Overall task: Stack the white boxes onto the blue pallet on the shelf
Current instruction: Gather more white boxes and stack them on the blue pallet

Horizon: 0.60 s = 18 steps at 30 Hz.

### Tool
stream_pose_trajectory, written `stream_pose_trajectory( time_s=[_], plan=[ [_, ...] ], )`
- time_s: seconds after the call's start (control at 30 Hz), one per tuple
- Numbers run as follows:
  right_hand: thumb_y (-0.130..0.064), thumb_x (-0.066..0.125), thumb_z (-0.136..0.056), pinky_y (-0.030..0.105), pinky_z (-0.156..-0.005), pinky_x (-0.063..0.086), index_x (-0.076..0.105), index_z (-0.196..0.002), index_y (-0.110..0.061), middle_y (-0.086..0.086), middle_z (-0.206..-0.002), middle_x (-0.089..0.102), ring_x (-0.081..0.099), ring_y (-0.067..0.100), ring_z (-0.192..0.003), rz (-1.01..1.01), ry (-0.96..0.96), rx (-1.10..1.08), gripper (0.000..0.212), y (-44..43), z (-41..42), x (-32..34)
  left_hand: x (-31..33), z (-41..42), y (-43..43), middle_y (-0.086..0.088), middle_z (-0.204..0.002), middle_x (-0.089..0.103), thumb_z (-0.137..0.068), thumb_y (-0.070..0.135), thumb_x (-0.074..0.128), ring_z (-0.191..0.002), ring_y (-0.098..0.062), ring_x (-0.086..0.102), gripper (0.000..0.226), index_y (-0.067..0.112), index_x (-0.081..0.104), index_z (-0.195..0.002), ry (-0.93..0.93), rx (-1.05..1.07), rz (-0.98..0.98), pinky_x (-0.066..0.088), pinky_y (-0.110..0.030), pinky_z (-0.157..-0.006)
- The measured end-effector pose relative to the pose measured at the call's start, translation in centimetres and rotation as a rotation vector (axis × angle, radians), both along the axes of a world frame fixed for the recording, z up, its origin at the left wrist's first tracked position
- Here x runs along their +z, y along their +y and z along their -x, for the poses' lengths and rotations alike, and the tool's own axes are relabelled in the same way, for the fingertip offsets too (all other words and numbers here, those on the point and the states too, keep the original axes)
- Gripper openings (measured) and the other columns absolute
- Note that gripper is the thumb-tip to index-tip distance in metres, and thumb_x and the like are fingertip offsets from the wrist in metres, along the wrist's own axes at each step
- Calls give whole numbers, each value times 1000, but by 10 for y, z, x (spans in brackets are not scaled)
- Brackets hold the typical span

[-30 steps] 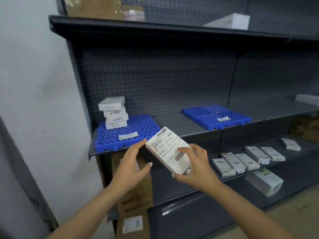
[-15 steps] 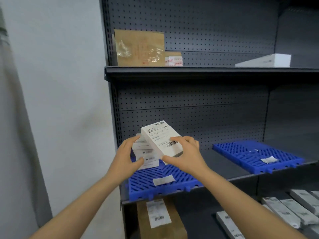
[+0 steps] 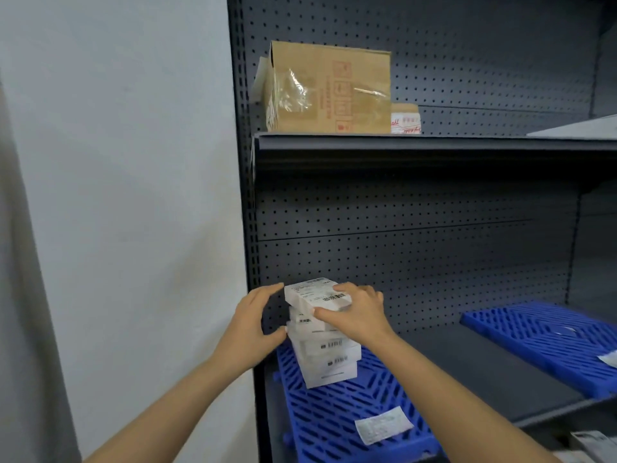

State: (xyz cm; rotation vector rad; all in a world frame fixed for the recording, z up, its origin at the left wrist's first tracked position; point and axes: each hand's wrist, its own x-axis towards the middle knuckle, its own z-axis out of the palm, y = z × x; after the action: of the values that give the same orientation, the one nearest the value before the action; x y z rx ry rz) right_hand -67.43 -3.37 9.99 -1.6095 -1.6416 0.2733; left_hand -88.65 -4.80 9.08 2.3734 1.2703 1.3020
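Box (image 3: 317, 295) lifted onto stack (image 3: 329, 359), between hands (image 3: 253, 324) (image 3: 357, 315).

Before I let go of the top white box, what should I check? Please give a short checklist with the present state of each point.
1. Stack stands on the blue pallet: ok.
2. Top white box lines up with the stack: not ok, it sits turned, and the boxes beneath are staggered.
3. Top white box rests flat: cannot tell, the right hand covers its right end.
4. Right hand grips the top white box: ok.
5. Left hand touches the stack's left side: ok.
6. Free room under the upper shelf: ok.
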Motion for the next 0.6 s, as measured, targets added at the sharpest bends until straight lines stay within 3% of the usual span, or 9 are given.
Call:
stream_pose_trajectory(
  time_s=[0.1,0.17,0.23,0.3,0.4,0.47,0.6],
  plan=[
    [-75,65,-65,36,-109,31,48,-134,-33,2,-141,40,24,22,-133,4,-1,8,83,6,2,1,-3,-2,5,31,-127,37,-78,29,65,-117,21,32,60,54,31,-121,-25,-25,-24,21,5,-92],
    [-78,58,-69,40,-113,26,45,-137,-35,2,-148,33,19,22,-138,-16,19,16,82,6,0,2,-4,-5,7,25,-129,39,-82,24,66,-121,14,34,62,52,32,-125,-18,-35,-25,21,2,-97],
    [-73,54,-77,41,-114,25,43,-139,-34,2,-152,27,16,20,-140,-65,50,51,74,1,-8,3,-4,-12,8,18,-135,40,-83,17,65,-128,2,34,64,44,34,-133,-9,-46,-38,25,-11,-105],
    [-65,55,-83,38,-113,27,41,-142,-32,0,-152,27,17,18,-141,-111,46,108,68,-8,-23,5,1,-23,5,18,-138,38,-82,20,64,-131,0,32,65,38,35,-138,-5,-59,-44,26,-18,-107],
    [-55,56,-89,31,-110,28,35,-145,-33,-6,-151,27,21,14,-141,-129,-7,172,64,-29,-51,9,10,-46,-7,18,-139,37,-80,29,61,-131,6,28,65,36,36,-140,24,-104,-88,21,-13,-106],
    [-55,57,-88,30,-110,29,32,-146,-34,-9,-151,26,22,11,-141,-134,-44,176,66,-46,-73,13,15,-65,-16,18,-141,34,-83,22,63,-130,10,25,64,35,36,-140,43,-138,-114,17,-7,-104],
    [-56,59,-86,33,-111,30,26,-148,-35,-11,-152,23,22,10,-140,-132,-173,140,73,-96,-122,24,22,-115,-39,21,-141,28,-89,25,61,-132,2,24,61,35,33,-142,68,-181,-134,21,-20,-108]
  ],
)
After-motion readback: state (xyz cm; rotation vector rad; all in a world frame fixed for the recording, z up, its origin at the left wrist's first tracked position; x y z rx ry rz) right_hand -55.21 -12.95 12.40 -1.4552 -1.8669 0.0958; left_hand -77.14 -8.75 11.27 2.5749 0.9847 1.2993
